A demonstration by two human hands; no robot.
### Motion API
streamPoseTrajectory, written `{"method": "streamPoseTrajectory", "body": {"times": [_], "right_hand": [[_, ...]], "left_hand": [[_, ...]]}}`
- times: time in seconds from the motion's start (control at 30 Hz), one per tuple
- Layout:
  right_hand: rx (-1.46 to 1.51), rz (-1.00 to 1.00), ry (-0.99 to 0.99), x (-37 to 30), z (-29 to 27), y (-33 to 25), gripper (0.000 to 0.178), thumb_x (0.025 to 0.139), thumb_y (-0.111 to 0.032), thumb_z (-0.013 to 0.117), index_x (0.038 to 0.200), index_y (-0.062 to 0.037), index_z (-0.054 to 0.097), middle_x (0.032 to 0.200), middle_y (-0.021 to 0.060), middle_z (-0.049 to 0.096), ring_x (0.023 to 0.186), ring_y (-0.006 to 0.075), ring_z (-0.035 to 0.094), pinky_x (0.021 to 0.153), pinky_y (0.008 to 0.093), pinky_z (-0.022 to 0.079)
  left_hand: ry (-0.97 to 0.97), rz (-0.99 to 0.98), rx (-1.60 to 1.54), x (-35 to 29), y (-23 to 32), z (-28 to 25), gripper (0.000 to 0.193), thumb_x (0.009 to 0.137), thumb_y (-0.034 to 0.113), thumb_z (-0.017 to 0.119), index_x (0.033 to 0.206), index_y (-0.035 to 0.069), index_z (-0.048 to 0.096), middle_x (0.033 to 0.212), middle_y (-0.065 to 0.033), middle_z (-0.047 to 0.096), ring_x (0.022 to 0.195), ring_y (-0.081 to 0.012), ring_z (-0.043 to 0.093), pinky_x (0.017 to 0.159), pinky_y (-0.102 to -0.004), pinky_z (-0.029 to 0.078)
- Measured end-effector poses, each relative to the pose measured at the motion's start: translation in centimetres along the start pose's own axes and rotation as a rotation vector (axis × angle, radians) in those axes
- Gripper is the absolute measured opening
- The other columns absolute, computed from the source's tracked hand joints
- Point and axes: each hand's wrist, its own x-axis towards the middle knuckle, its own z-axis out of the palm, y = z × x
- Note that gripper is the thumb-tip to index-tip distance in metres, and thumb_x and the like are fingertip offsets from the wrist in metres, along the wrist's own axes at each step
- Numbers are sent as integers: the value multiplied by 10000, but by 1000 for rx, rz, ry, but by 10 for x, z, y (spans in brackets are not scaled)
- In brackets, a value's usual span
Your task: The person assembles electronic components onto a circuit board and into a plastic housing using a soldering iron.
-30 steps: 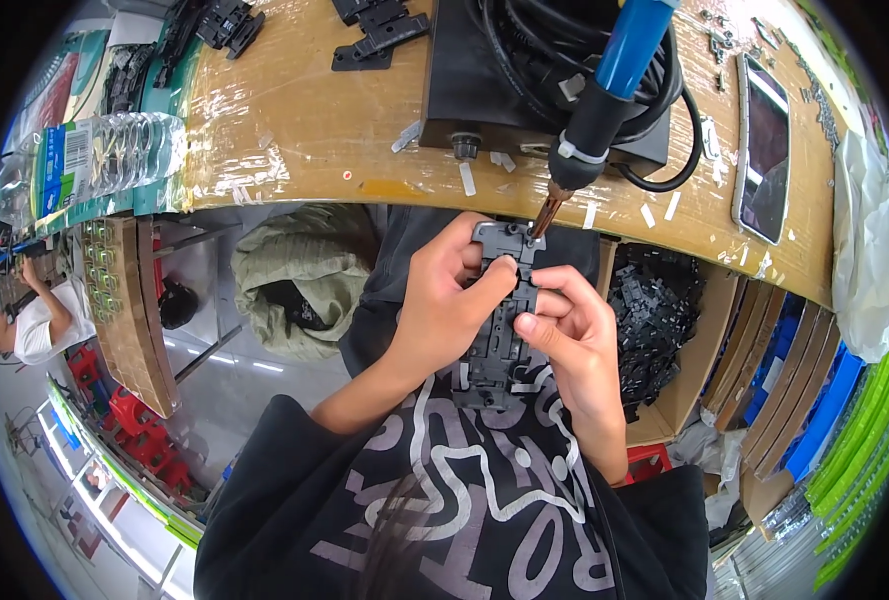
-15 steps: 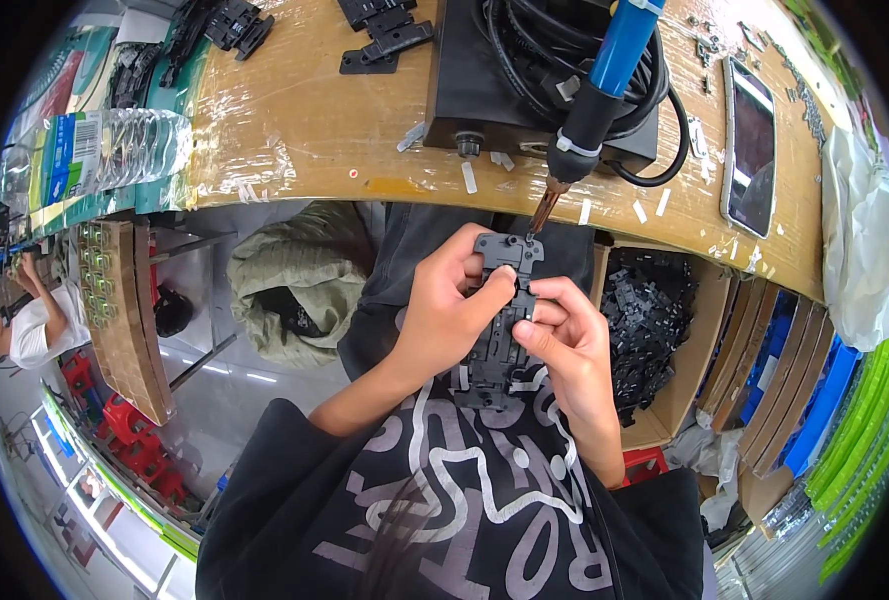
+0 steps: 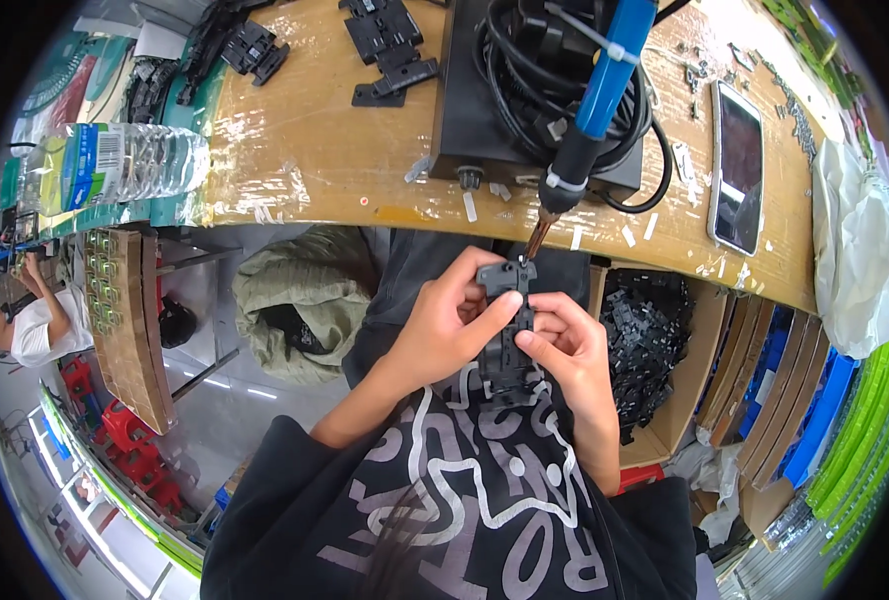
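Observation:
A long black plastic part (image 3: 506, 374) is held upright in front of my chest, just below the bench edge. My left hand (image 3: 452, 328) grips its upper left side, thumb pressed across the front. The fingers of my right hand (image 3: 572, 350) close on its right side, thumb against the middle. Above it hangs a blue and black electric screwdriver (image 3: 598, 105), slanting down with its bit at the part's upper right corner. Neither hand is on the screwdriver. Whether the bit is seated in a screw is too small to tell.
The bench (image 3: 295, 160) holds a black control box (image 3: 455, 140) with coiled cable, a phone (image 3: 738, 165), loose screws, a water bottle (image 3: 135, 165) and more black parts (image 3: 385, 40). A carton of black pieces (image 3: 650, 335) stands below, right. A person (image 3: 40, 315) sits far left.
The part has sunk slightly and turned, so its face looks narrower. My hands have moved with it and keep their grip. The screwdriver's bit is still at its top corner.

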Motion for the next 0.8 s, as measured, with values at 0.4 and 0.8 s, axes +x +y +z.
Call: {"method": "streamPoseTrajectory", "body": {"times": [0.4,0.8], "right_hand": [[-241,30,790,25,-202,83,252,732,-100,603,945,-2,509,617,22,493,417,107,496,382,229,441],[242,227,1175,0,-327,225,195,710,-164,483,875,-72,531,704,71,553,519,175,529,436,315,482]], "left_hand": [[253,215,196,20,87,-75,199,852,190,514,720,45,477,590,65,432,517,14,340,452,-147,253],[552,192,1350,132,126,-73,544,726,486,566,993,43,398,932,-185,542,852,-359,549,685,-426,437]]}}
